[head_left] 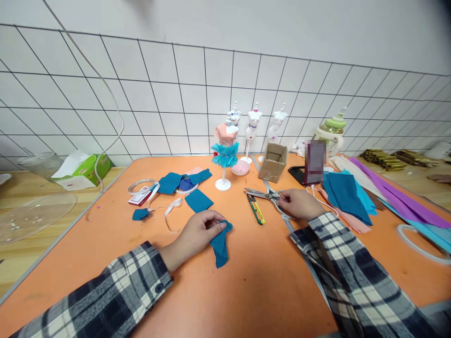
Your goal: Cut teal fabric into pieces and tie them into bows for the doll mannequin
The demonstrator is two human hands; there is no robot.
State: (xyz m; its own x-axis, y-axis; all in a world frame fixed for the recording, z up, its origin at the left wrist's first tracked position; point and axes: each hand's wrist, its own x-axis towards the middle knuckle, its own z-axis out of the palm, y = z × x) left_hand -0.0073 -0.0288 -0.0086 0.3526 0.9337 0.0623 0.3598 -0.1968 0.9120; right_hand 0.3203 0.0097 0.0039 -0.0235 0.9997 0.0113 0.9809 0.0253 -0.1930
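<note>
Pinched between the thumb and fingers of my left hand (204,230) is a dark teal piece of fabric (220,249), gathered at the top and hanging toward the table. My right hand (298,203) is closed at the handles of a pair of metal scissors (271,197); the blades point left and lie slightly apart. Yellow-and-green thread snips (256,210) rest just left of the scissors. Flat teal fabric squares (199,200) lie beyond my left hand. A small mannequin (223,145) wears a peach top and a ruffled turquoise skirt.
Three bare white mannequins (252,124) stand behind a cardboard box (273,162) and a pink bowl (240,167). To the right are a phone (314,162), a green-lidded bottle (331,131) and folded fabrics (347,195). Tape rolls (143,187) and white ribbon (172,206) lie left.
</note>
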